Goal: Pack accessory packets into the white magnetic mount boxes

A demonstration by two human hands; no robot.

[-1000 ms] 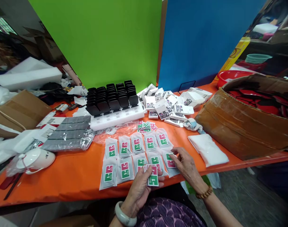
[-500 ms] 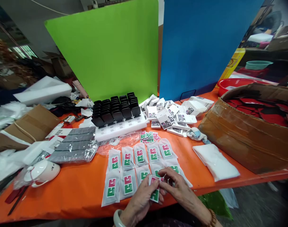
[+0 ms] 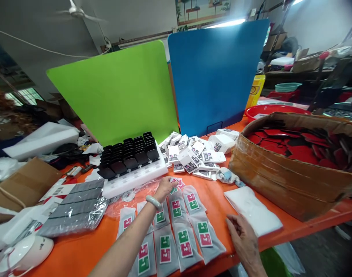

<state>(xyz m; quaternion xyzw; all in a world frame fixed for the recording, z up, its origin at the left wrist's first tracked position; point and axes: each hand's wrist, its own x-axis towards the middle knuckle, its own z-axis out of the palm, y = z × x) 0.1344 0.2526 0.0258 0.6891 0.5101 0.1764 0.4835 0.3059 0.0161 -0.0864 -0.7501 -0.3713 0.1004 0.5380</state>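
Observation:
My left hand [image 3: 165,187] reaches across to the small pile of pink and green cards [image 3: 180,184]. Its fingers look closed on a card at the pile's edge, though the fingertips are partly hidden. My right hand [image 3: 244,239] hovers by the table's front edge, near a stack of white translucent pouches [image 3: 255,211]; its fingers are loosely bent and apart, with nothing in them. Two rows of frosted pouches [image 3: 166,265], with pink and green cards on them, lie below and partly behind my left forearm.
Behind the cards are heaped small white boxes [image 3: 190,163] and a white foam tray [image 3: 135,177] of black panels. A large carton [image 3: 268,181] of red and black pieces stands right. Plastic-wrapped grey material [image 3: 74,206] lies left. Green [image 3: 115,96] and blue [image 3: 213,80] boards stand behind.
Both hands were together over a pink and green card near the front. Now they are apart: the left is at the card pile, the right beside the white stack. The view has shifted.

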